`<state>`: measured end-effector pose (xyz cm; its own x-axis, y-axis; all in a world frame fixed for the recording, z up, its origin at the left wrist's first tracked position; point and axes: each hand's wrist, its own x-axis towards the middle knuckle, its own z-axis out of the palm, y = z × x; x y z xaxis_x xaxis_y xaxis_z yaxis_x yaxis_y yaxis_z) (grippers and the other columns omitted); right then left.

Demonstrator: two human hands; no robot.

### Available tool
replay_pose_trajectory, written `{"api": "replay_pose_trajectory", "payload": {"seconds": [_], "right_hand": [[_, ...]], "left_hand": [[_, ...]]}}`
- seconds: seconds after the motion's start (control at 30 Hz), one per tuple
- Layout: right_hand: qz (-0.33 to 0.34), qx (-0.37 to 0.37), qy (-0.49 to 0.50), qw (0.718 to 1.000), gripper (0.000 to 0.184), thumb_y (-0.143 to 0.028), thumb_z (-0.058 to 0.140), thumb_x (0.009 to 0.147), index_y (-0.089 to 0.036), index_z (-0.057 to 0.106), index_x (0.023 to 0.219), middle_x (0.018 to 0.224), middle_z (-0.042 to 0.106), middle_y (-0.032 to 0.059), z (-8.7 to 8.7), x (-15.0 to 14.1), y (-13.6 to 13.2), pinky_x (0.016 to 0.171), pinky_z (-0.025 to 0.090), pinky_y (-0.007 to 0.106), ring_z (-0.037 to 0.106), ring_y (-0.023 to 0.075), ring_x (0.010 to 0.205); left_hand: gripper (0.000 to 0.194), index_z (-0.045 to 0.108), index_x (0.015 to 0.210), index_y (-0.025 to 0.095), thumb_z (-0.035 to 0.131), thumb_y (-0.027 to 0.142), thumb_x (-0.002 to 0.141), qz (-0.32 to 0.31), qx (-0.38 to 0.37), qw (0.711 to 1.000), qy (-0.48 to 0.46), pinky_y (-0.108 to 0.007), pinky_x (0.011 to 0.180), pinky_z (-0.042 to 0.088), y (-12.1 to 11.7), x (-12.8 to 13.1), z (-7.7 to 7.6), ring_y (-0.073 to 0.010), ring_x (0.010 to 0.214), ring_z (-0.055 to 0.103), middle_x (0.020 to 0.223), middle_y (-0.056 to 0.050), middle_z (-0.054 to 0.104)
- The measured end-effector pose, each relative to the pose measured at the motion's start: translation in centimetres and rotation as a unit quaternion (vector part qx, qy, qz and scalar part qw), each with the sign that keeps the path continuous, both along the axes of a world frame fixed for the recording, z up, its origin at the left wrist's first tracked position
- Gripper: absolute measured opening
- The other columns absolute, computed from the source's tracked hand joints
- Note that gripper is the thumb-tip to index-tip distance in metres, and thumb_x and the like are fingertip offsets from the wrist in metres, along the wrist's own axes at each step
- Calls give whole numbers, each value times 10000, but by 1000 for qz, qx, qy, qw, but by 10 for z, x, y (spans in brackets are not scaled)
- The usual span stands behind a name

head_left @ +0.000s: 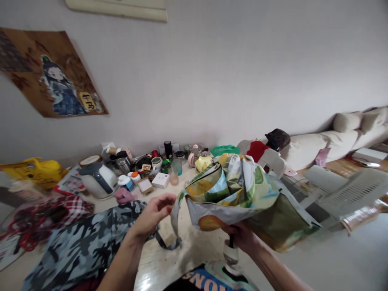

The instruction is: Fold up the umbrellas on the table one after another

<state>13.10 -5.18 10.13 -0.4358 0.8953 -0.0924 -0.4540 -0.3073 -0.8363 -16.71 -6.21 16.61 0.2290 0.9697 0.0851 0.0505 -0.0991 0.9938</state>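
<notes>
Green-yellow printed fabric bundle (263,184) sits over the right side of the cream tabletop (153,266), left hand (155,212) pinching its loose edge, right hand (242,237) clutching underneath, likely supporting the floppy folds.

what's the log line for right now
left hand: at edge of patterned fabric | right hand: underneath, partly hidden | camouflage cloth: on table
</notes>
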Motion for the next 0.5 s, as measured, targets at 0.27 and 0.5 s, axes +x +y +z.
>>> {"api": "replay_pose_trajectory", "payload": {"seconds": [0.27,0.5], "right_hand": [[36,-3,-15,999,512,-477,779,602,-212,355,494,474,213,-93,-4,-5,3,485,106,275,117,67,476],[35,-53,-36,997,422,-407,809,552,-188,451,511,484,281,-86,-4,-8,5,495,79,272,124,55,474]], "left_hand": [[956,488,1344,258,710,737,546,56,299,938,164,-510,1117,284,-17,33,55,-365,1344,350,1452,-150,387],[614,650,1092,202,765,594,633,-33,432,816,382,-591,1093,272,-3,42,75,-383,1316,324,1413,-176,405]]}}
